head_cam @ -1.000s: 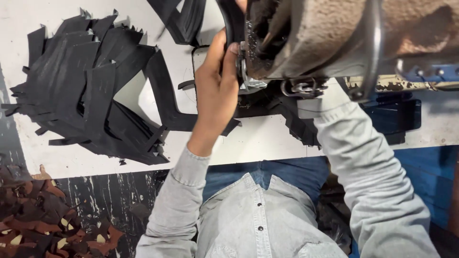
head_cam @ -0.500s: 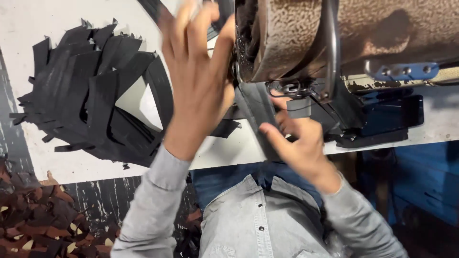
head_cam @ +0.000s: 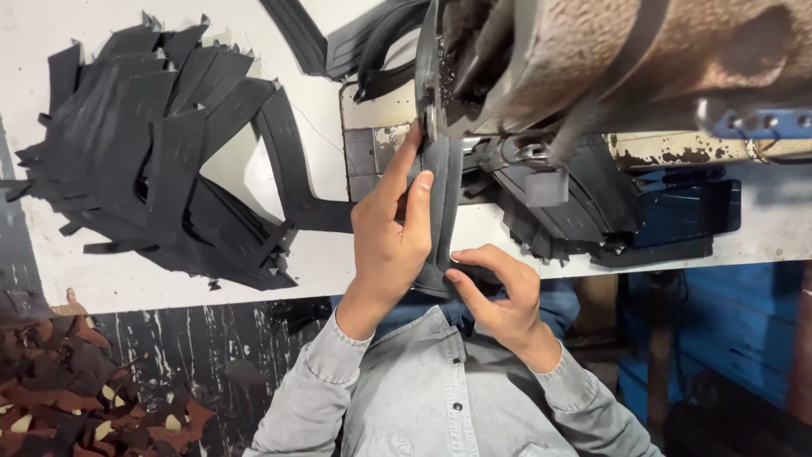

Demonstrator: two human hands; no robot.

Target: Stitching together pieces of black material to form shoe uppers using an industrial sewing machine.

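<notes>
1. My left hand (head_cam: 391, 245) lies flat along a dark grey strip (head_cam: 441, 211), fingers pressed together and stretched toward the needle end of the sewing machine (head_cam: 592, 59); the fingertips touch the strip's left edge.
2. My right hand (head_cam: 499, 296) pinches the near end of the same strip between thumb and forefinger, at the table's front edge; the other fingers are curled under.
3. The strip runs from that front edge straight up under the machine's head, over the metal plate (head_cam: 372, 144) set in the white table (head_cam: 169, 283).
4. To the left on the table, well apart from the hands: a fanned pile of black cut pieces (head_cam: 144, 152). One long black piece (head_cam: 292, 182) runs from the pile toward the plate.
5. To the right, under the machine arm: more stacked dark pieces (head_cam: 575, 211).
6. Lower left, below the table: brown offcuts (head_cam: 76, 398) on the floor.
7. Grey shirt sleeves on both arms.
</notes>
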